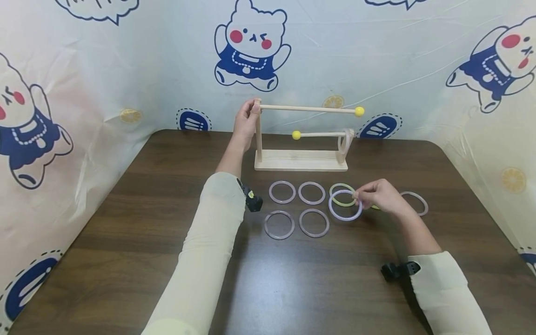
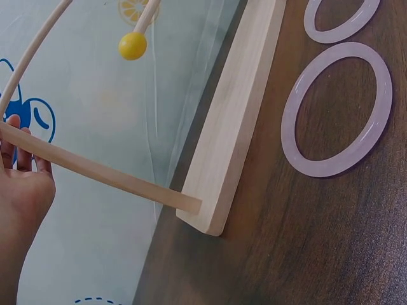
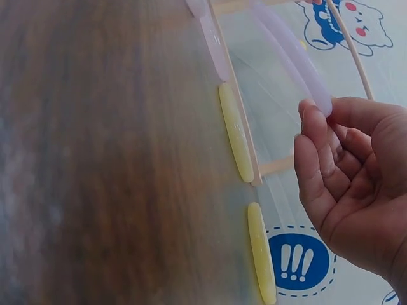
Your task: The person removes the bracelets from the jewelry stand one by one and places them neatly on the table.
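Note:
A wooden stand (image 1: 299, 161) has a long upper rod on its left post and a shorter lower rod on its right post, each tipped with a yellow ball. My left hand (image 1: 247, 122) grips the top of the left post, thumb on the near side. Between thumb and fingertips, my right hand (image 1: 384, 197) pinches a purple ring (image 3: 299, 60), raised above the table. In the head view it overlaps a yellow-green ring (image 1: 341, 185) lying behind it. One pale ring (image 1: 339, 145) hangs on the lower rod beside the right post.
Several pale purple rings, among them a front-left ring (image 1: 279, 238), lie in two rows before the stand. Another yellow-green ring (image 3: 261, 254) is mostly hidden behind my right hand in the head view. A whitish ring (image 1: 426, 204) lies farther right. A printed curtain (image 1: 167, 70) surrounds the table.

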`<state>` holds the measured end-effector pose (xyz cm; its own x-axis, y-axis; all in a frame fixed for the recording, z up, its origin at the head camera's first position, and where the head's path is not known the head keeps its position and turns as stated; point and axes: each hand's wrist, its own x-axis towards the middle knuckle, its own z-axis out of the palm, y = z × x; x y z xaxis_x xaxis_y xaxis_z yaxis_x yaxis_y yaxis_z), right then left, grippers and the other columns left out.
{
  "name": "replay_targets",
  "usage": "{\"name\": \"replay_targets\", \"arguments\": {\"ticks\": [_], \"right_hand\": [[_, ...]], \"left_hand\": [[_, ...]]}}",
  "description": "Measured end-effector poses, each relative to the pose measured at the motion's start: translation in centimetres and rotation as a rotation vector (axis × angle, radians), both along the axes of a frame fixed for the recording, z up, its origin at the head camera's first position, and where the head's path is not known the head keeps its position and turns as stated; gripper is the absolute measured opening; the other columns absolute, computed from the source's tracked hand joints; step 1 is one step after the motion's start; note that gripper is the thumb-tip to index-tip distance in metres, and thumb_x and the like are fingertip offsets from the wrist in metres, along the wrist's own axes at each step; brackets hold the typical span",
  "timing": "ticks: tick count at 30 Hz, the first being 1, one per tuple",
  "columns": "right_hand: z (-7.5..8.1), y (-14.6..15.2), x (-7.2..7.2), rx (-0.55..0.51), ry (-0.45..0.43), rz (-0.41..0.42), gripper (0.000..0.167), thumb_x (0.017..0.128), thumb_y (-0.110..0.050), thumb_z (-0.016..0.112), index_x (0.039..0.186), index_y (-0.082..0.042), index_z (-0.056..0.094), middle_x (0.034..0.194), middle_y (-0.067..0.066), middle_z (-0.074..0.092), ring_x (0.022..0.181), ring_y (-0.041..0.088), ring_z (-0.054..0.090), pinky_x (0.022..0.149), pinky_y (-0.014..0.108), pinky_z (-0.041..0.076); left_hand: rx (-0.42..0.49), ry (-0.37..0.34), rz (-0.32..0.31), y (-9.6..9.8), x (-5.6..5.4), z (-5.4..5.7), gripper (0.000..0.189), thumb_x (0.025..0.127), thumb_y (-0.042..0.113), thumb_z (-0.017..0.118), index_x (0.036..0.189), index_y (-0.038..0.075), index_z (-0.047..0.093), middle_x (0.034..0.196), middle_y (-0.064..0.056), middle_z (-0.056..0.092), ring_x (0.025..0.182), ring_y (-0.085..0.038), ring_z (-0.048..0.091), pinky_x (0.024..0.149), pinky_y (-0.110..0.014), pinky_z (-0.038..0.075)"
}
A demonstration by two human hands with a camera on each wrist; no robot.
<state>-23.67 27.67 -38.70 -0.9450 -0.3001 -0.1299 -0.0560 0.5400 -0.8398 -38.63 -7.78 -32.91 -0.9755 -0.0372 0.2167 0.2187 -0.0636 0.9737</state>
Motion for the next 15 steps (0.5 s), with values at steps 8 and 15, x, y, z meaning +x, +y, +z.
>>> {"name": "replay_targets", "arguments": {"ticks": [8, 15], "right_hand": [[-0.13, 0.25, 0.00, 0.016, -0.035, 0.036, 0.025, 0.090, -0.007, 0.058, 0.098, 0.016, 0.063, 0.078, 0.019, 0.066, 0.062, 0.016, 0.062, 0.061, 0.030, 0.052], [-0.22, 0.32, 0.17, 0.025, -0.027, 0.067, 0.022, 0.089, -0.006, 0.058, 0.094, 0.014, 0.065, 0.076, 0.013, 0.064, 0.061, 0.017, 0.060, 0.059, 0.030, 0.052]], "left_hand": [[-0.001, 0.003, 0.004, -0.01, 0.05, 0.01, 0.041, 0.093, 0.035, 0.048, 0.126, 0.011, 0.052, 0.106, -0.001, 0.054, 0.109, -0.021, 0.047, 0.091, -0.027, 0.036], [-0.001, 0.001, 0.003, -0.02, 0.04, 0.01, 0.042, 0.093, 0.035, 0.048, 0.127, 0.011, 0.051, 0.106, 0.000, 0.054, 0.104, -0.016, 0.047, 0.091, -0.027, 0.036]]}}
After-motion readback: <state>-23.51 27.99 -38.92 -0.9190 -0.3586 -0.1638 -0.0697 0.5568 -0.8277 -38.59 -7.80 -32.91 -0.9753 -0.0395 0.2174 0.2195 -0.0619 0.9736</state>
